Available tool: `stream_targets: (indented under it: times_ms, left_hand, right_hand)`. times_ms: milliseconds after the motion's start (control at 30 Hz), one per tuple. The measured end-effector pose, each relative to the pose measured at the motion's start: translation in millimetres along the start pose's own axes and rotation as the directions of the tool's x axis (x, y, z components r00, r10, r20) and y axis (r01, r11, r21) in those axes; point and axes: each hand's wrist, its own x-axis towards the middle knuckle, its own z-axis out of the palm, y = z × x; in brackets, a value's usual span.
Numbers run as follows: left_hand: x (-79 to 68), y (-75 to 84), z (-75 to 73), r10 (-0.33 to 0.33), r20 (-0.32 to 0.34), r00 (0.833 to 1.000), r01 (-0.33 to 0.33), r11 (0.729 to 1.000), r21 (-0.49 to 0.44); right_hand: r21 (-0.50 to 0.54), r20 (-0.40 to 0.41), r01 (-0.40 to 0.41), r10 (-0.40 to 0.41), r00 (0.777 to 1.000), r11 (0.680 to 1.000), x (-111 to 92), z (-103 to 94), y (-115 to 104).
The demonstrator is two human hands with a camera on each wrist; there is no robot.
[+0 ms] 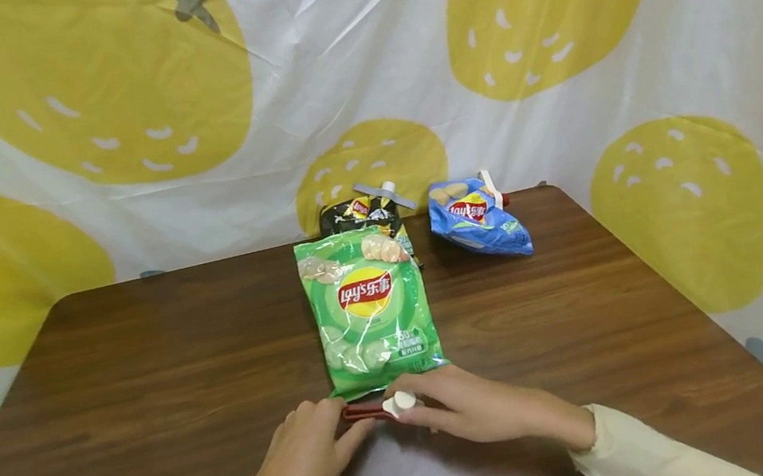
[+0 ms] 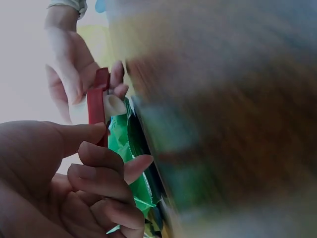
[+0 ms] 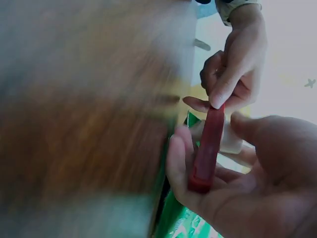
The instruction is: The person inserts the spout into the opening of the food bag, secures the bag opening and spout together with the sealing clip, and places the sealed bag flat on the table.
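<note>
Over the near side of the table, both hands hold a red bag clip with a white spout cap (image 1: 368, 411). My left hand (image 1: 301, 453) pinches its left end between thumb and fingers. At the other end, around the white cap, my right hand (image 1: 472, 407) grips it; in the right wrist view the red bar (image 3: 207, 148) lies along the fingers. A green Lay's chip bag (image 1: 372, 332) lies flat just beyond the hands, its near edge right at the clip and fingertips.
Behind the green bag lies a black Lay's bag (image 1: 343, 217) with a grey clip (image 1: 383, 196) on top. To its right is a blue Lay's bag (image 1: 477, 225) with a white and red clip (image 1: 491, 187). A patterned curtain (image 1: 360, 72) hangs behind the brown table (image 1: 188, 360).
</note>
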Motion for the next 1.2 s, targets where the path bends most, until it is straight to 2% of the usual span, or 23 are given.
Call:
stream_targets:
  times_ms: [100, 200, 367, 500, 667, 800, 933, 1033, 1200]
  left_hand:
    - [-0.2, 1.8, -0.2, -0.016, -0.024, 1.000, 0.016, 0.999, 0.030]
    - [-1.7, 3.4, 0.1, -0.018, -0.030, 0.999, 0.020, 0.999, 0.047]
    - [-4.0, 4.5, 0.7, 0.028, 0.000, 1.000, -0.028, 0.998, 0.052]
    - [-4.5, 1.4, 1.8, 0.063, 0.025, 0.998, -0.065, 0.996, 0.065]
    - [-3.4, -2.3, 2.4, 0.068, 0.075, 0.995, -0.071, 0.997, 0.039]
    - [-3.4, -2.8, 1.1, 0.066, 0.086, 0.994, -0.069, 0.997, 0.037]
    - [-4.2, -1.5, -1.5, 0.053, 0.083, 0.995, -0.059, 0.995, 0.077]
    - [-4.7, -0.2, -4.2, 0.041, 0.085, 0.996, -0.051, 0.992, 0.114]
    - [-5.2, 0.8, -6.1, 0.093, 0.078, 0.993, -0.103, 0.986, 0.129]
  right_hand:
    - [-0.081, -0.057, 0.013, -0.017, 0.998, 0.997, 2, -0.6, -3]
    - [-0.119, -0.090, -0.016, 0.005, 0.996, 0.993, 3, -1.2, -4]
    - [-0.134, -0.137, -0.056, 0.037, 0.990, 0.989, 3, -4.1, -4]
    - [-0.196, -0.125, -0.076, 0.052, 0.991, 0.978, 2, -6.0, -5]
    - [-0.280, -0.109, -0.099, 0.071, 0.992, 0.955, -1, -7.3, -8]
    - [-0.290, -0.132, -0.086, 0.049, 0.990, 0.953, -2, -10.4, -9]
    - [-0.291, -0.161, -0.034, -0.014, 0.987, 0.956, -1, -15.4, -8]
    - [-0.284, -0.172, -0.030, -0.020, 0.985, 0.958, -2, -20.1, -8]
    - [-0.254, -0.203, -0.056, 0.003, 0.979, 0.965, -4, -32.2, -9]
